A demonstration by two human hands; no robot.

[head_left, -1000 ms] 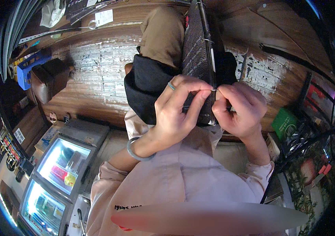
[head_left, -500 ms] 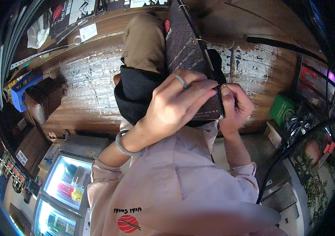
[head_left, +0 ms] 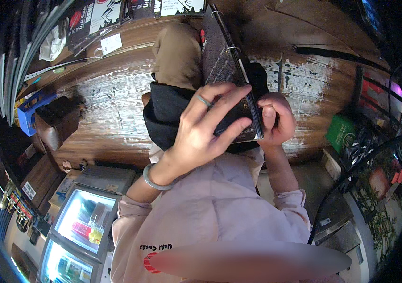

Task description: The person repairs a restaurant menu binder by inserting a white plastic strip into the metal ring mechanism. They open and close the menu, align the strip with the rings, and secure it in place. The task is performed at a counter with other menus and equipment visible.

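A dark ring-bound menu book point(head_left: 217, 61) with a wave-patterned cover stands on edge over my lap. Metal rings point(head_left: 231, 47) run along its bound edge. My left hand point(head_left: 196, 127), wearing a ring and a pale bangle, lies over the cover with thumb and fingers apart; its index fingertip touches the bound edge. On the other side of that edge is my right hand point(head_left: 280, 120), its fingers curled and the thumb pressed to the index finger. Whatever sits in that pinch is too small or hidden to make out.
Black cloth point(head_left: 163, 113) lies on my lap by brown trousers point(head_left: 177, 56). A counter with cards and a white cloth point(head_left: 54, 42) runs along the far left. Lit glass-topped fridges point(head_left: 85, 219) stand at lower left. A green box point(head_left: 340, 132) and black cable point(head_left: 337, 188) are at right.
My left hand has drawn back from the right hand and spread its fingers. My right hand has shifted slightly left and down, its fingers still curled.
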